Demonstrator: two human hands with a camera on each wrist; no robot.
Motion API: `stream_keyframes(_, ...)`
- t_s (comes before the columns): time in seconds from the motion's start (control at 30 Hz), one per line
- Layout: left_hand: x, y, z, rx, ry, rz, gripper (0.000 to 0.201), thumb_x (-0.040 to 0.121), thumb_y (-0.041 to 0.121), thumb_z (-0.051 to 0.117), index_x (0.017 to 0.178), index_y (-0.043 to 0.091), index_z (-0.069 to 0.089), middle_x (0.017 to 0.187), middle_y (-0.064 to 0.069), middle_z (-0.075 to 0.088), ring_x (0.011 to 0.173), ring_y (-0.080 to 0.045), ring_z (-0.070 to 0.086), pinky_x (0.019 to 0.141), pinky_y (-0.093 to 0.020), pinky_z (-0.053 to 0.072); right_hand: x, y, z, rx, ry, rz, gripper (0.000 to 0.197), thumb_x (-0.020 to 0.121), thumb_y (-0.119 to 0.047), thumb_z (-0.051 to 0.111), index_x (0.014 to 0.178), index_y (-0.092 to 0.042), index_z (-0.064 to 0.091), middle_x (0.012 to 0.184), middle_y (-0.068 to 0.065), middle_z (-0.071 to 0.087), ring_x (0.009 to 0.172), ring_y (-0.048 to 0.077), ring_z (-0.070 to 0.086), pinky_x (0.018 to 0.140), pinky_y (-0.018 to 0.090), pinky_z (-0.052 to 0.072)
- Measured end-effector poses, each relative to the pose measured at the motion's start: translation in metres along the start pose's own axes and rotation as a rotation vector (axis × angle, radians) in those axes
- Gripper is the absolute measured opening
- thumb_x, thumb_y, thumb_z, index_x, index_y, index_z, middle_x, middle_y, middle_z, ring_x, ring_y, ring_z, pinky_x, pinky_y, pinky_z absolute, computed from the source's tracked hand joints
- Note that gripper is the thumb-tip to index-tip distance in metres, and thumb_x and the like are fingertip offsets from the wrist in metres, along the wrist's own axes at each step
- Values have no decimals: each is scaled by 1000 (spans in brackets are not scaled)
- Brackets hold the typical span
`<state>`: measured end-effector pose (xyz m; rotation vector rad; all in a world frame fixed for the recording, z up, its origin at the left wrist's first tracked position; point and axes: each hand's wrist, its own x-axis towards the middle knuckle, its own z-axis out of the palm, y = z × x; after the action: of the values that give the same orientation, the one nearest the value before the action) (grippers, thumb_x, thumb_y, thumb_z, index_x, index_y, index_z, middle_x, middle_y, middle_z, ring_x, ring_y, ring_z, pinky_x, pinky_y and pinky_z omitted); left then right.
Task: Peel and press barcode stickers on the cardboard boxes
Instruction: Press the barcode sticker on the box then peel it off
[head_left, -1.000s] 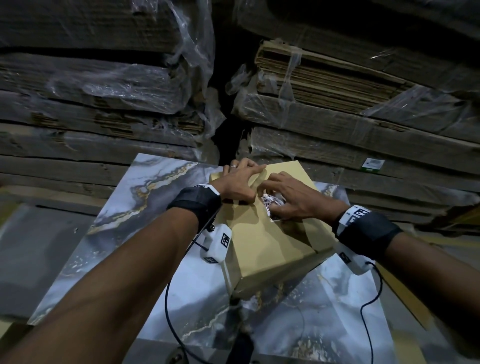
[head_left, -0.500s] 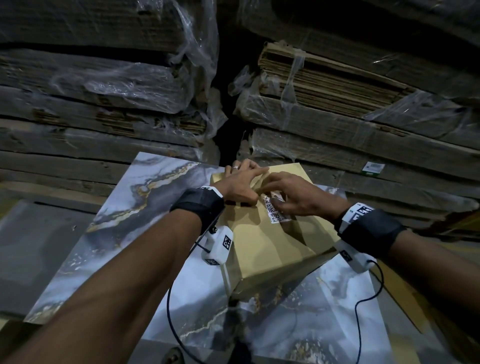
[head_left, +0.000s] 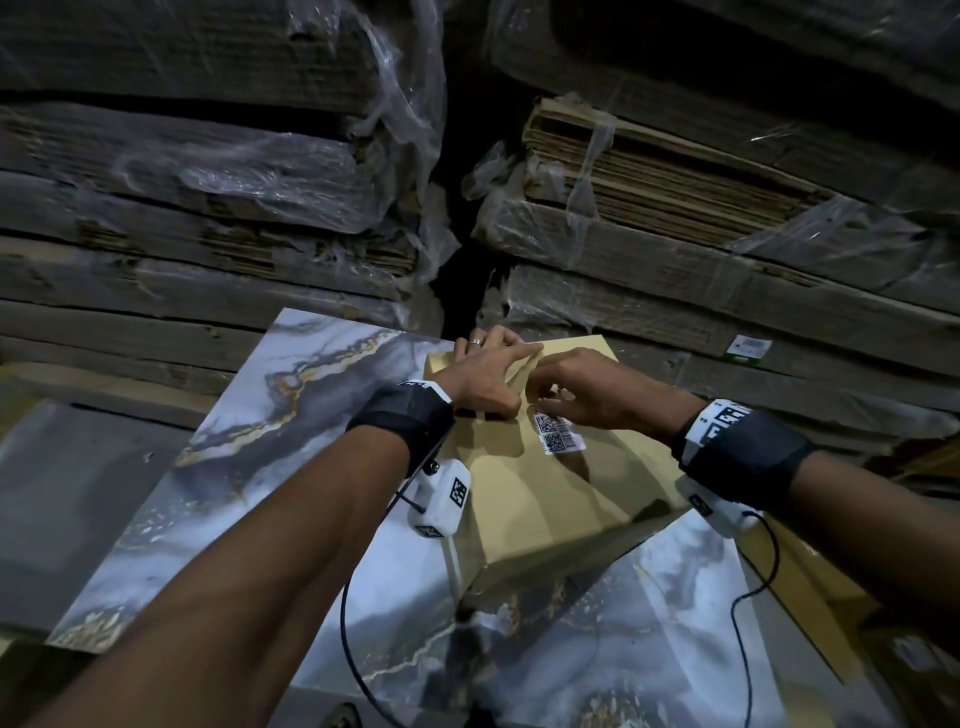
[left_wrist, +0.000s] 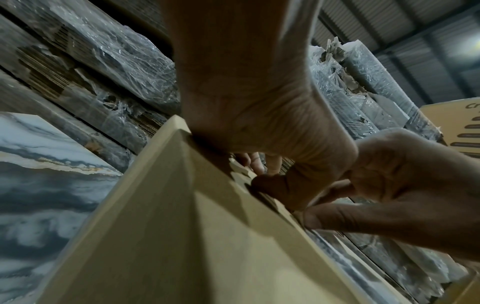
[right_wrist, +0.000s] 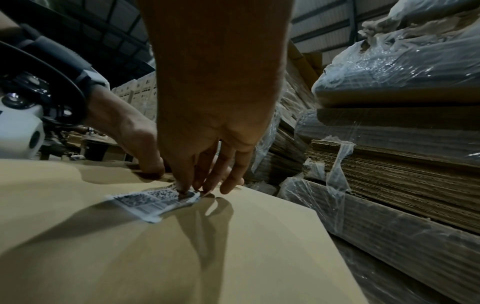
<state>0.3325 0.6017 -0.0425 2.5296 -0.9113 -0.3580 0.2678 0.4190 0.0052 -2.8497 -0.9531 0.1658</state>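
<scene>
1. Warehouse, wrapped flat cardboard stacks (head_left: 701, 218) behind marble-patterned desk (head_left: 270, 431).
2. Press step: barcode sticker (head_left: 556, 435) lies mid-top of cardboard box (head_left: 545, 509) at desk's far edge.
3. Right hand (head_left: 597, 397) grip: fingertips (right_wrist: 185, 188) press sticker's far end.
4. Left hand (head_left: 488, 382) grip spread, steadying box.
5. Next, likely: smooth near end flat; nothing blocks.

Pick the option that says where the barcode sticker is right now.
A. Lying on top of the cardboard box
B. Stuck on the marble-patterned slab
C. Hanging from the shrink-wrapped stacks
A: the barcode sticker lies on the cardboard box top, under the right hand fingertips.
</scene>
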Motion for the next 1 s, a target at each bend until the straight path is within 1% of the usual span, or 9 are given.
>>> stream_keyframes(0.1,-1,2,-2,1,-8,-5,104,55,35,53,156,36,32,133,0,33,118,-24,33,97,-35,17,1,-1,-2,-25,-1,-27,5,87,-12,64,85,-17,66,82,-2,63,72,20,55,66,39,47)
stream_keyframes(0.2,-2,4,-3,-7,-11,-10,107,51,35,53,155,36,33,134,0,33,118,-24,34,98,-35,17,-3,1,0,-84,20,-81,4,90,-11,63,87,-13,65,81,2,62,72,25,57,63,38,45)
stream_keyframes(0.37,-2,4,-3,-8,-10,-9,109,48,34,55,155,35,34,133,1,33,119,-25,34,97,-33,16,-7,7,9,-178,59,-144,8,92,-14,57,92,-12,65,90,7,63,78,30,59,64,42,49)
stream_keyframes(0.5,-3,5,-4,-5,-15,-12,110,47,35,56,155,36,35,133,1,33,118,-24,32,97,-33,16,-13,11,14,-195,99,-113,20,95,-21,51,94,-12,68,96,7,66,81,30,62,64,44,52)
stream_keyframes(0.6,-4,4,-4,-9,-13,-8,108,48,35,55,154,36,35,134,2,33,118,-24,33,97,-33,15,-21,10,23,-181,159,-67,26,96,-25,47,95,-11,69,101,7,67,79,30,64,61,44,53)
stream_keyframes(0.77,-5,6,-5,-7,1,-6,108,46,34,51,153,35,38,134,2,34,109,-16,27,97,-32,17,-31,6,34,-139,308,-42,10,92,-13,63,95,-8,70,104,7,68,80,29,66,59,42,55)
stream_keyframes(0.83,-7,7,-6,-7,5,-4,108,46,34,50,153,35,38,135,2,34,113,-19,30,98,-32,18,-34,4,35,-134,346,-40,5,90,-8,68,94,-7,70,104,6,68,80,28,66,58,40,54)
stream_keyframes(0.9,-7,7,-6,-7,1,-1,108,46,34,50,154,35,37,135,1,34,117,-20,31,102,-34,18,-36,3,37,-134,371,-43,4,89,-7,68,92,-7,70,103,6,68,79,28,65,57,40,54)
stream_keyframes(1.0,-8,7,-7,-18,4,8,109,46,33,50,154,34,37,134,1,33,108,-15,27,109,-38,19,-39,3,39,-148,380,-32,7,90,-11,64,93,-7,70,102,6,69,80,28,65,57,42,54)
